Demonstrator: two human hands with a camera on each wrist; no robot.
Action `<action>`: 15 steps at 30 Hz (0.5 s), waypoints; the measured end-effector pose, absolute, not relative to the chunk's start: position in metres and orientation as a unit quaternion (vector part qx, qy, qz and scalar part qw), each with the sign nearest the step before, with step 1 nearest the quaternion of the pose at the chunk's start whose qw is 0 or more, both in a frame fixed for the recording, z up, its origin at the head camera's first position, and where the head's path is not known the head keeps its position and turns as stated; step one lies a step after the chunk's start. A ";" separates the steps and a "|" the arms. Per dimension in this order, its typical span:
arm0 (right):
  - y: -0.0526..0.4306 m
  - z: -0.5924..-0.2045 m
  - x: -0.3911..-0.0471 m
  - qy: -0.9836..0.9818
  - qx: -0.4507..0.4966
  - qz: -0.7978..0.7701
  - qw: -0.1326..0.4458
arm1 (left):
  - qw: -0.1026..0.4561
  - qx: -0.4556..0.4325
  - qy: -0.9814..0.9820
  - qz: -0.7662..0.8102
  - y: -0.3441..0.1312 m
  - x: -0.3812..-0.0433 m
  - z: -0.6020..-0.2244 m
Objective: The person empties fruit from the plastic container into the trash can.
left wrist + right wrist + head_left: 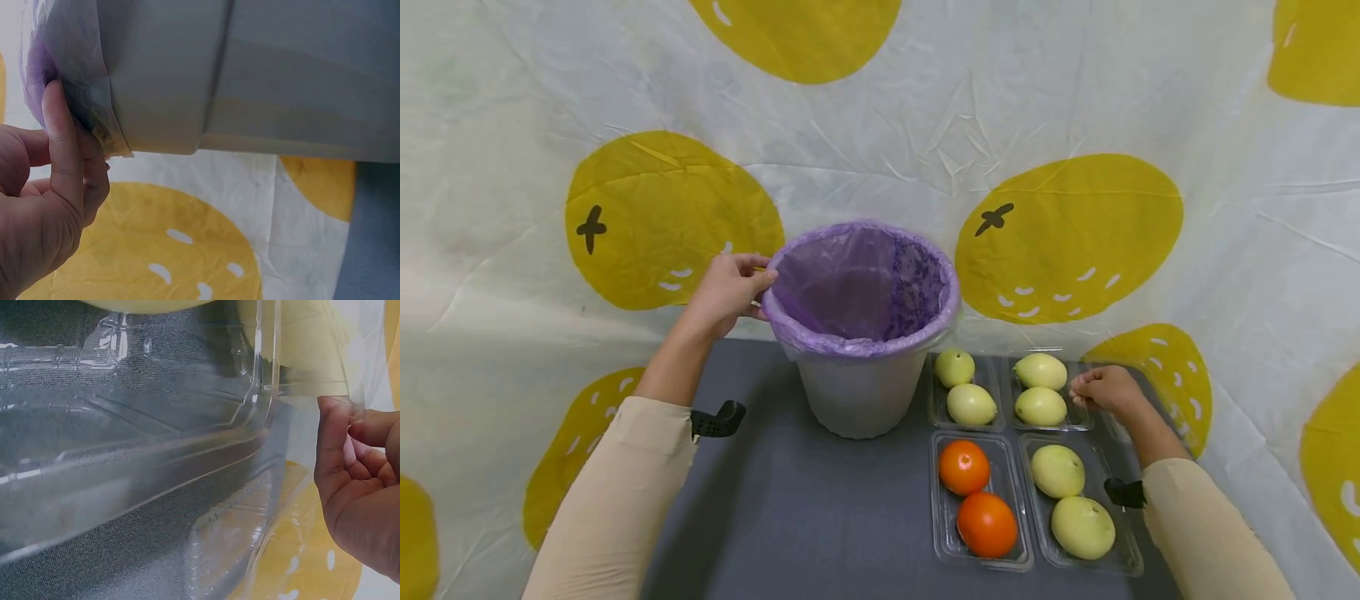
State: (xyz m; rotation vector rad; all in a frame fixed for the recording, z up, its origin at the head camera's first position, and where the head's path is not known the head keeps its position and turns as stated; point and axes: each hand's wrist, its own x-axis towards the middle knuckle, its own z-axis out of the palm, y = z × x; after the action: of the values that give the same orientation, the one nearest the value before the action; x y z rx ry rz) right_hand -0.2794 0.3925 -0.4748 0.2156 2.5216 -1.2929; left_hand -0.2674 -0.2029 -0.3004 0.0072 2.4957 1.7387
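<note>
A pale round waste bin (861, 396) stands near the back of the table, lined with a purple plastic bag (850, 287) folded over its rim. My left hand (730, 287) grips this bagged rim at the left, thumb on top and fingers against the outside. Over on the right, my right hand (1108, 389) pinches the edge of a clear plastic tray (1052, 429) between thumb and index finger. Two pale yellow fruits (1040, 407) lie in that tray. In the right wrist view, the fingertips (331, 409) are at the thin clear edge.
Left of the pinched tray is another clear tray (946, 421) with two pale fruits. In front stand a tray with two orange-red round fruits (987, 525) and one with two pale round fruits (1082, 527). A fruit-printed cloth (880, 187) hangs behind the grey table (820, 517).
</note>
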 end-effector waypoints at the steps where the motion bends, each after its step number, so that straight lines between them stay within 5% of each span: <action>1: 0.393 -0.474 -0.279 0.875 0.077 -0.454 0.150 | 0.050 0.002 0.819 0.571 -0.203 -0.267 -0.300; 15: 0.394 -0.461 -0.272 0.856 0.068 -0.490 0.148 | 0.050 0.003 0.817 0.574 -0.204 -0.268 -0.300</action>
State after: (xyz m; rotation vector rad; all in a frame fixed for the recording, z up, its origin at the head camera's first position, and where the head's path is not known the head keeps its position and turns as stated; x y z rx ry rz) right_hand -0.2718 0.3944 -0.4613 0.1959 2.4624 -1.4090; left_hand -0.2683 -0.2035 -0.3001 0.0092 2.4887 1.7473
